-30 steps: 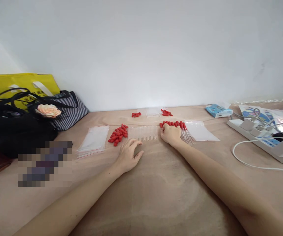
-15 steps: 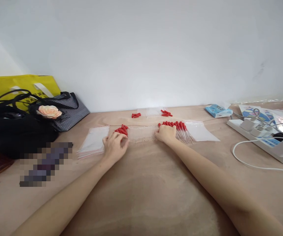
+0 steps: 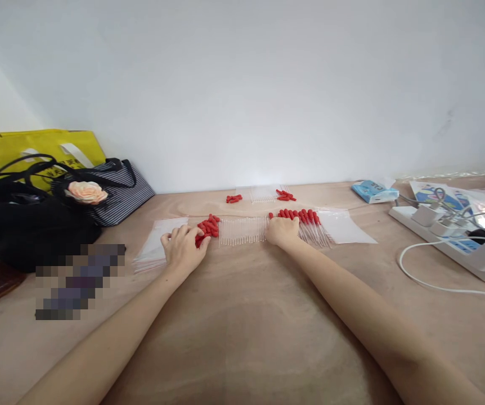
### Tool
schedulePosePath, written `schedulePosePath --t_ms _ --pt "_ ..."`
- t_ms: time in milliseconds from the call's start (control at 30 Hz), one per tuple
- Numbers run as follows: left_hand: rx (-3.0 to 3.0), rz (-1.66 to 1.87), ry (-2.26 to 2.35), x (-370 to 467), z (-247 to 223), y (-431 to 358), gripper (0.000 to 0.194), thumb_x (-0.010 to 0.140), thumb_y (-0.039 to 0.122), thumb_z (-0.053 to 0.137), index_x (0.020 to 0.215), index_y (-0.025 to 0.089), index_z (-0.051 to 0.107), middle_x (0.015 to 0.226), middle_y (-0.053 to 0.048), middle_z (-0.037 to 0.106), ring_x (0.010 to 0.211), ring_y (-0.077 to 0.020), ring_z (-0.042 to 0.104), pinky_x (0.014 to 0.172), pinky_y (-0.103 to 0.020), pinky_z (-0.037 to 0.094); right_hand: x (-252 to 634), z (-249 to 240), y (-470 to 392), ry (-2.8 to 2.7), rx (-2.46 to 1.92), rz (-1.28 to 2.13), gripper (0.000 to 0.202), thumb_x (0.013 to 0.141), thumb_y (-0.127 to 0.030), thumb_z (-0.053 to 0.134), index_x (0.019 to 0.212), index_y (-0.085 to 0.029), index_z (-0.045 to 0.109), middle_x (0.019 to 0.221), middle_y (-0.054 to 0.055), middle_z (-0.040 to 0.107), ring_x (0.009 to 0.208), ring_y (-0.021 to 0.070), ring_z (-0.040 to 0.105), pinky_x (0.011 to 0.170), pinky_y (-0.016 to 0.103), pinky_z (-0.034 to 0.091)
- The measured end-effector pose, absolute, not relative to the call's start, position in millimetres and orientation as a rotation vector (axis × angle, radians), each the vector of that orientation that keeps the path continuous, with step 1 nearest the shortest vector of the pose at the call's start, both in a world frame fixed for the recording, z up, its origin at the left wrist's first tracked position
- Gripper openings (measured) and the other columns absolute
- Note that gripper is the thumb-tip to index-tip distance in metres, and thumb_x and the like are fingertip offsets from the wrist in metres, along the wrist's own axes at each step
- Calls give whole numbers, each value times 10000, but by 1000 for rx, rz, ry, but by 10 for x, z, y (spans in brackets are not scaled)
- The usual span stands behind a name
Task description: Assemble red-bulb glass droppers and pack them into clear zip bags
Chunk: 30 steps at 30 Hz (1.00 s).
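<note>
My left hand [image 3: 181, 247] is at the edge of a pile of red rubber bulbs [image 3: 211, 225], its thumb and fingers curved apart with red bulbs showing between them. My right hand [image 3: 282, 230] is closed at the right end of a row of clear thin dropper tubes [image 3: 242, 230]. One red bulb [image 3: 270, 215] shows just beyond its fingers, on the dropper it grips; the fingertips are partly hidden. To its right lie several droppers fitted with red bulbs [image 3: 305, 216], side by side with tubes pointing toward me.
Clear plastic bags lie at left [image 3: 153, 242] and right [image 3: 347, 228]. Farther back are more tubes [image 3: 263, 194] and two small groups of red bulbs [image 3: 234, 198]. A tissue pack [image 3: 373, 191] and power strip [image 3: 445, 242] with cables stand right; bags [image 3: 27, 225] stand left.
My left hand has moved left and back from the tube row, uncovering more red bulbs. My right hand has shifted slightly left, still closed.
</note>
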<state>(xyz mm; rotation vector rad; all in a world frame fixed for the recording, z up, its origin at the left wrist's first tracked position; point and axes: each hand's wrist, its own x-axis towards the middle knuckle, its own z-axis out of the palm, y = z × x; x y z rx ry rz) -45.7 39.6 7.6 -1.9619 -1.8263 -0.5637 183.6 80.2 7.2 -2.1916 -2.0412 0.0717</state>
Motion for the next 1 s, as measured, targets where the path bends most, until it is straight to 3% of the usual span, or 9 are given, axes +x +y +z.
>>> schedulePosePath --t_ms 233,367,500,700,1000 --pt "-1958 -805 -1656 -350 114 268 195 785 370 494 788 193 578 842 -63 596 864 -256 496 811 -414 254 1890 64 782 -2042 -2164 59 271 784 -235 403 832 -126 647 911 163 640 841 264 591 781 411 290" --pt "-2289 -978 -1546 -187 95 119 130 785 310 499 793 191 551 806 -29 608 833 -205 527 812 -373 298 1986 94 706 -2030 -2125 10 392 842 -326 307 882 -96 622 905 171 634 865 272 571 763 390 313" --pt "-2655 -944 -1606 -59 24 45 98 766 283 506 781 196 546 786 -8 618 792 -189 542 765 -360 352 2176 61 533 -2148 -1873 -121 284 817 -286 370 875 -108 582 899 137 621 907 247 529 772 340 319" --pt "-2757 -1046 -1713 -42 -15 75 67 691 188 504 754 187 524 763 -12 606 753 -178 554 705 -329 420 2480 -73 207 -2419 -1321 -22 180 824 -279 417 777 -152 535 782 65 588 773 180 494 712 291 342" --pt "-2710 -1066 -1897 -86 -24 86 106 650 147 453 725 177 522 679 -7 582 642 -157 554 613 -294 464 2484 -124 128 -2436 -1126 177 143 819 -282 469 757 -165 522 794 52 548 783 167 485 704 297 369"
